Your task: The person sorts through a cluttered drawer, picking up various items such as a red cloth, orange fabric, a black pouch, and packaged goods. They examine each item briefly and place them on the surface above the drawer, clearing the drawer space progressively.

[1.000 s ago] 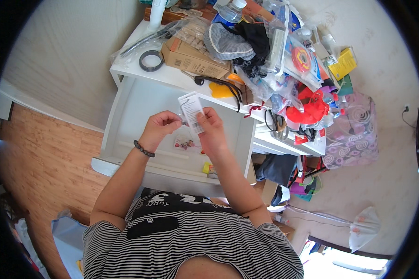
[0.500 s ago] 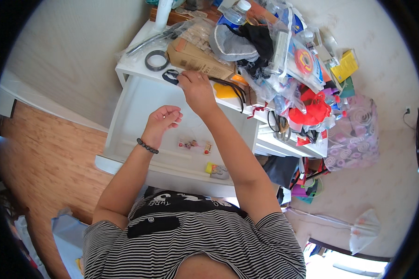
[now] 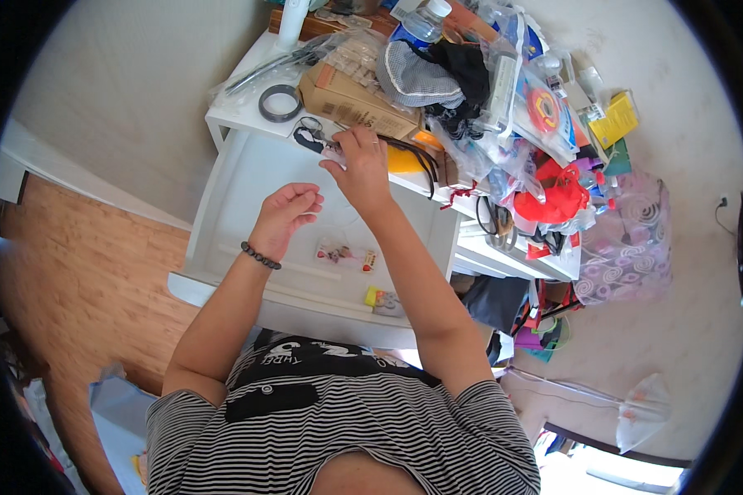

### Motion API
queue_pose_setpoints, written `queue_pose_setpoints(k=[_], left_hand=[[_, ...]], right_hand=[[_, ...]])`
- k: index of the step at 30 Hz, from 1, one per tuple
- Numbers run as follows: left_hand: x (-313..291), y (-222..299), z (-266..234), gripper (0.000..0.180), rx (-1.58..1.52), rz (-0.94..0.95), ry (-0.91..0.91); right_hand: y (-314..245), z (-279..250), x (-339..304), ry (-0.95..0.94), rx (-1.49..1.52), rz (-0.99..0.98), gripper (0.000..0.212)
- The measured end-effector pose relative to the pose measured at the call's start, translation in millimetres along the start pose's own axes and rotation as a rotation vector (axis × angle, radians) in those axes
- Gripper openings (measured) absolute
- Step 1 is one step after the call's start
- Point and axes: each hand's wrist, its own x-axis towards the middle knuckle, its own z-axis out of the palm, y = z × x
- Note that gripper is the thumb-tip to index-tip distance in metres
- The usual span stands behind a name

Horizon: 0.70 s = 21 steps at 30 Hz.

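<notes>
My left hand (image 3: pixel 283 216) hovers over the pulled-out white drawer (image 3: pixel 243 206), its fingers curled in toward the thumb. Whatever it holds, if anything, is too small to name. At the drawer's far edge my right hand (image 3: pixel 361 172) reaches to the cabinet top, thumb and fingers apart around a small pinkish thing (image 3: pixel 333 153) that lies there. Just left of those fingertips lies a black hair tie (image 3: pixel 309 140). Inside the drawer are a small clear packet with red bits (image 3: pixel 333 251), a little red-and-yellow piece (image 3: pixel 369 261) and a grey-and-yellow packet (image 3: pixel 385 302).
A dark roll of tape (image 3: pixel 280 104) and a brown cardboard box (image 3: pixel 357 101) sit on the cabinet top. A heap of bags, a water bottle (image 3: pixel 425 22), a mesh cap (image 3: pixel 417 76) and a red bag (image 3: pixel 551 195) crowds its right side. Wooden floor (image 3: pixel 99 264) lies to the left.
My right hand has shifted slightly right, off the black hair tie, and its thumb and fingers have spread. The left hand has hardly moved.
</notes>
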Motion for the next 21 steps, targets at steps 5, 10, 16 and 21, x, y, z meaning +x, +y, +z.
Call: queue_pose_setpoints(k=[5, 10, 16, 21], left_hand=[[-0.5, 0.9, 0.5, 0.022, -0.007, -0.007, -0.014], [0.4, -0.7, -1.9, 0.022, -0.001, 0.003, -0.014], [-0.3, 0.2, -2.1, 0.021, -0.01, 0.013, 0.003], [0.6, -2.1, -1.9, 0.019, -0.012, 0.041, 0.073]], right_hand=[[11.1, 6.7, -5.1, 0.031, 0.026, 0.049, 0.043], [8.2, 13.9, 3.8, 0.076, -0.017, 0.224, 0.045], [7.7, -0.5, -11.9, 0.167, 0.028, 0.137, 0.041], [24.0, -22.7, -65.9, -0.029, 0.13, 0.072, 0.034]])
